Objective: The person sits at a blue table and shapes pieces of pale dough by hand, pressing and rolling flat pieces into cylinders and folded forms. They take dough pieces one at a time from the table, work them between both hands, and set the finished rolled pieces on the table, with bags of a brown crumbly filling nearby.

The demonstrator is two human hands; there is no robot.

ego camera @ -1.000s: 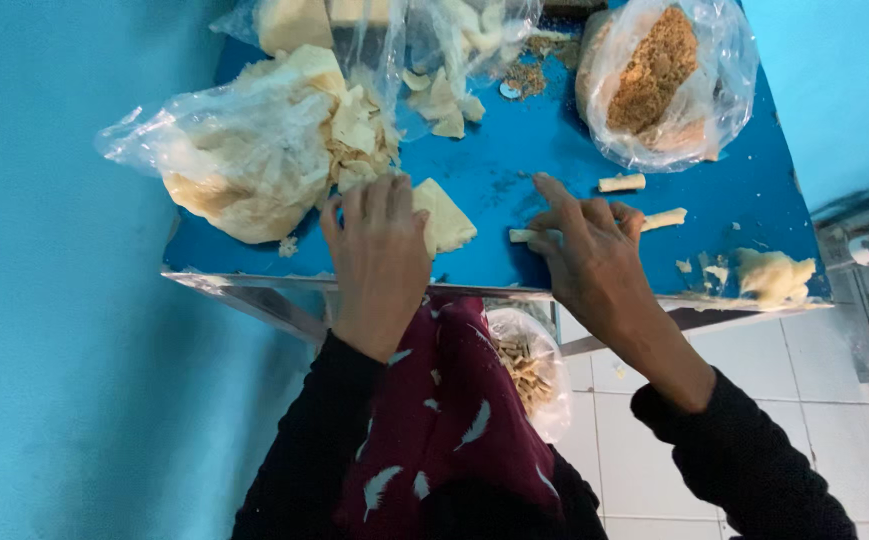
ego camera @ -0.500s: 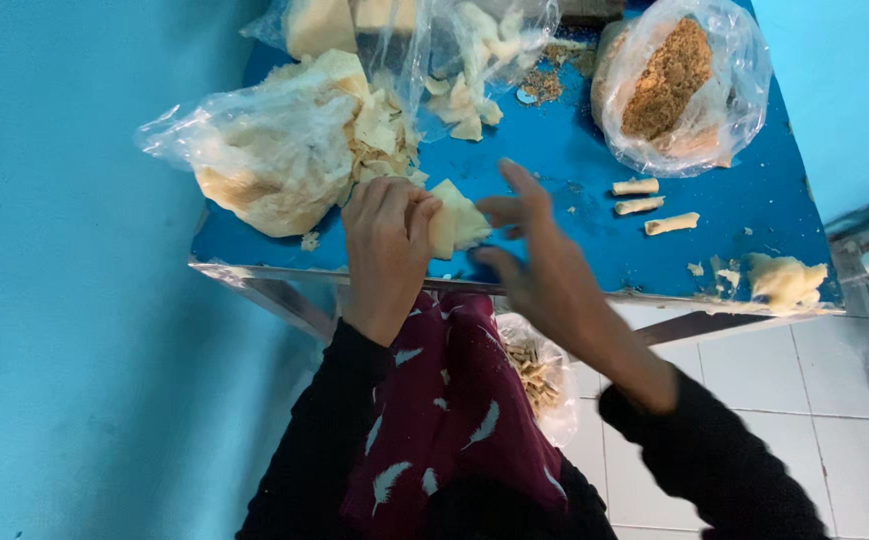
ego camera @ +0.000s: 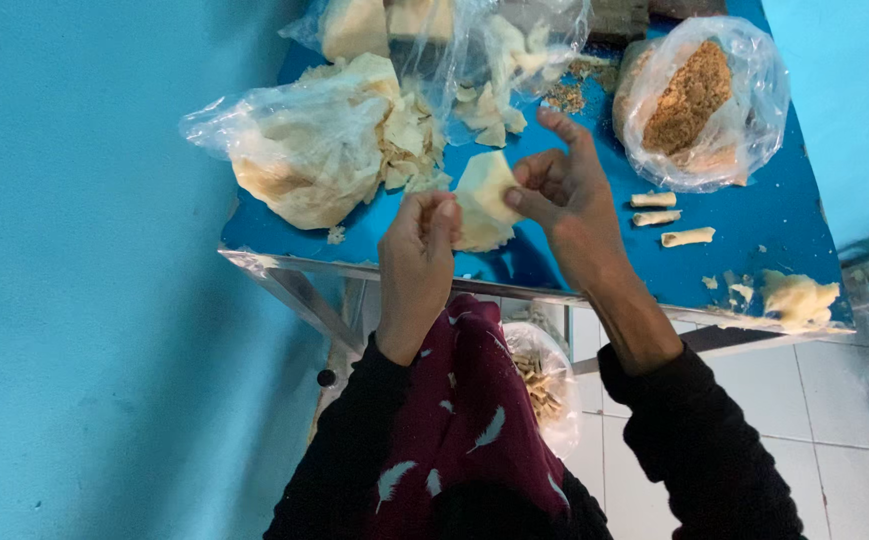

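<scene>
Hands meet at the middle of the frame over the near edge of a blue-topped metal table (ego camera: 774,215). The left hand (ego camera: 416,255) and the right hand (ego camera: 564,195) both pinch a thin, pale cream sheet of dough (ego camera: 482,200), the left at its lower edge with fingers pressed together, the right at its upper right edge between thumb and forefinger, the other fingers fanned upward. The sheet hangs just above the tabletop, slightly folded.

At the upper left of the frame lies a clear plastic bag of pale dough sheets (ego camera: 304,150), and a second clear bag of dough pieces (ego camera: 454,50) sits at the top centre. At the upper right a clear bag of brown crumbly filling (ego camera: 694,95) stands open. Three small rolled dough sticks (ego camera: 669,217) lie to the right of the hands, and a lump of dough scraps (ego camera: 796,297) rests at the table's lower right edge. Below the table hangs another plastic bag of finished sticks (ego camera: 536,378).

The sheet looks thin and soft, so uneven pull between the two pinches could tear it; it is also held near the table's edge, where a slip could drop it to the floor.
</scene>
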